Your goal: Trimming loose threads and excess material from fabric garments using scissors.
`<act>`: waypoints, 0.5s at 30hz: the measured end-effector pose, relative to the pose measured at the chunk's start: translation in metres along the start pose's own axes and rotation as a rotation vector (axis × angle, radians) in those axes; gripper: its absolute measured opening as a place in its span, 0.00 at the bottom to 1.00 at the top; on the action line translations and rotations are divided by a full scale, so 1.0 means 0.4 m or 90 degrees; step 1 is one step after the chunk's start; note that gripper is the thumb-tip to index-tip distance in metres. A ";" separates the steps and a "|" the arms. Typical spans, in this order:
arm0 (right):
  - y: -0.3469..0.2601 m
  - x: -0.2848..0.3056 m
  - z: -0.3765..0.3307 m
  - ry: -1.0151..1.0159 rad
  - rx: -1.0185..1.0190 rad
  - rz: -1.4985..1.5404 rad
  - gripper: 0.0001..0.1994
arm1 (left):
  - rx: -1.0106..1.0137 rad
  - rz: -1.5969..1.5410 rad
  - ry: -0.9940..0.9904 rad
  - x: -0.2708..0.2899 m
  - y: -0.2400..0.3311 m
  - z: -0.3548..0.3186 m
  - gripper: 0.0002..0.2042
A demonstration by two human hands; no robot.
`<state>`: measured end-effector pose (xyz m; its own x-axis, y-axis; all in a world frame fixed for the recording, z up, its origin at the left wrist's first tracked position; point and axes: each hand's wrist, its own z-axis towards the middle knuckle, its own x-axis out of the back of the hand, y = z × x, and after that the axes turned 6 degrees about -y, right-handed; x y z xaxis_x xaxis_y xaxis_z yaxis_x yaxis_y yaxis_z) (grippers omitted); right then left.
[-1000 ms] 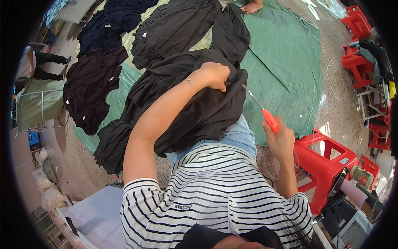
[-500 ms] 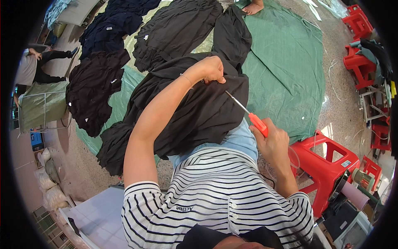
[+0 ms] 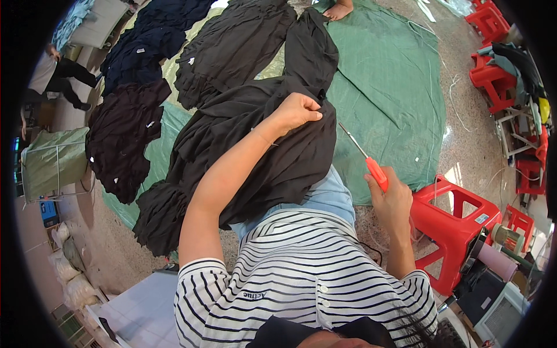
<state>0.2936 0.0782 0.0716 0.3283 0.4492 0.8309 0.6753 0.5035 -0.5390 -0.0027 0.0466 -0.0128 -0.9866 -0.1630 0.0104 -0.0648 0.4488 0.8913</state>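
Note:
A large bunched piece of black fabric (image 3: 255, 162) lies across my lap, over light blue jeans. My left hand (image 3: 295, 112) is above its upper right part, fingers closed in a pinch on what looks like a fold of the black fabric. In my right hand (image 3: 392, 197) is a screwdriver-like tool (image 3: 376, 174) with a red handle and a thin metal shaft. Its tip points up and left, apart from the fabric, just right of the fabric's edge. Whether the tip is flat or forked is too small to tell.
Piles of dark garments (image 3: 232, 46) lie ahead on a green tarp (image 3: 389, 104). A bare foot (image 3: 339, 10) stands at the tarp's far edge. Close on my right is a red plastic stool (image 3: 455, 203). Another person (image 3: 61, 78) is at the far left. A white board (image 3: 145, 301) is behind left.
My right hand has drawn the tool away to the right, so its tip is off the fabric. My left hand has shifted slightly, still pinching. The view has tilted a little.

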 end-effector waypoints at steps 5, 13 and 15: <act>0.000 -0.013 0.003 -0.008 0.020 -0.008 0.16 | -0.008 -0.098 0.037 -0.008 -0.012 -0.012 0.06; -0.006 -0.020 0.024 -0.021 0.020 -0.026 0.16 | -0.011 -0.085 0.052 0.003 -0.018 -0.008 0.04; -0.014 -0.021 0.027 -0.024 0.005 -0.010 0.15 | -0.008 -0.071 0.057 0.005 -0.021 -0.011 0.04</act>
<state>0.2800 0.0796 0.0660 0.2924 0.4679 0.8340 0.6754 0.5163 -0.5265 -0.0033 0.0386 -0.0183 -0.9559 -0.2894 -0.0491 -0.1710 0.4132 0.8944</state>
